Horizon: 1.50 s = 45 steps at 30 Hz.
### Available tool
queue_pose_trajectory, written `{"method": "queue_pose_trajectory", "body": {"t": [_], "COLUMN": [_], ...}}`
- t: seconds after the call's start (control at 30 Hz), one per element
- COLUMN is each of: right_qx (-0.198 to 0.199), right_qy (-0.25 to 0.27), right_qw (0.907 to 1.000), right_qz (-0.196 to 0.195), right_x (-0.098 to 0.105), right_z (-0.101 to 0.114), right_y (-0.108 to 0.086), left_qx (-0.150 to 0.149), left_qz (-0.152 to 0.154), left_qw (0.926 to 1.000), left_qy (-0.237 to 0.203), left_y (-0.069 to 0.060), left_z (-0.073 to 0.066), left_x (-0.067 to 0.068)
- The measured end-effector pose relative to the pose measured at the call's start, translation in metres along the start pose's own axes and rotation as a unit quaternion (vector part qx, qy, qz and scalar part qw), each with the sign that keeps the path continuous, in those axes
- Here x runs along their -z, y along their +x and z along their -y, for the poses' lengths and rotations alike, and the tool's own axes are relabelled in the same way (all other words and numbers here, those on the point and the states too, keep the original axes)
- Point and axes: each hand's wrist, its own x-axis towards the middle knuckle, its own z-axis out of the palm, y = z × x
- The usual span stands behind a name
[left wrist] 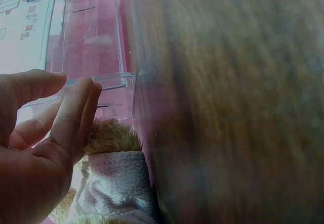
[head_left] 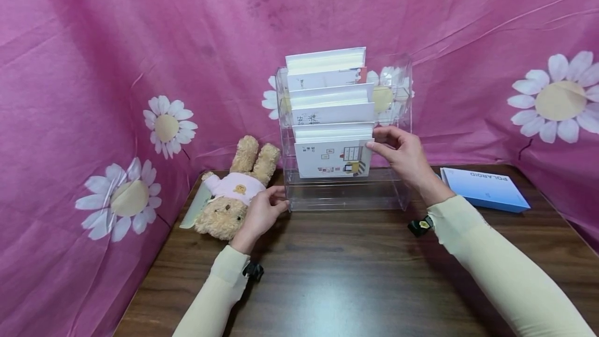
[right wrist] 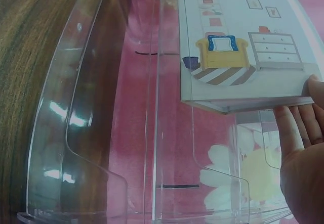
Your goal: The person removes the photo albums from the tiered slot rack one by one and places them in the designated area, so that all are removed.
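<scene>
A clear acrylic tiered rack [head_left: 346, 203] stands on the table with white books in a stepped row. My right hand [head_left: 406, 157] pinches the right edge of the lowest white book [head_left: 333, 159], thumb on its front and fingers behind. Its cover, with a drawn yellow armchair and a chest of drawers, shows close up in the right wrist view. Behind and above it stand a middle book [head_left: 332, 114] and a top book [head_left: 323, 80]. At the rack's lower left corner, my left hand [head_left: 262, 215] touches the edge with fairly straight fingers.
A teddy bear [head_left: 236, 189] in a pink shirt lies beside my left hand, on a pale green flat item [head_left: 195, 208]. To the right lies a blue-and-white box [head_left: 484, 190] marked POLAROID. Pink flowered cloth [head_left: 224, 30] hangs behind the wooden table [head_left: 327, 274].
</scene>
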Motion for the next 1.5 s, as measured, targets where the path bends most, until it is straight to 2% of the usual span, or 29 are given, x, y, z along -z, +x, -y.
{"method": "queue_pose_trajectory", "body": {"t": [0.83,1.2,1.5], "right_qx": [-0.002,0.016,0.005], "right_qy": [0.022,0.012,-0.018], "right_qw": [0.9998,0.9998,0.9998], "right_qz": [0.003,-0.006,0.004], "right_x": [0.005,0.009,0.007], "right_z": [0.01,0.019,0.024], "right_y": [-0.001,-0.003,-0.014], "left_qx": [0.005,0.002,0.002], "left_qz": [0.0,0.0,0.0], "left_qw": [1.0,1.0,0.9999], "left_qy": [-0.007,-0.005,-0.011], "left_y": [-0.001,0.001,0.0], "left_z": [0.0,-0.001,0.001], "left_x": [0.001,0.0,0.0]}}
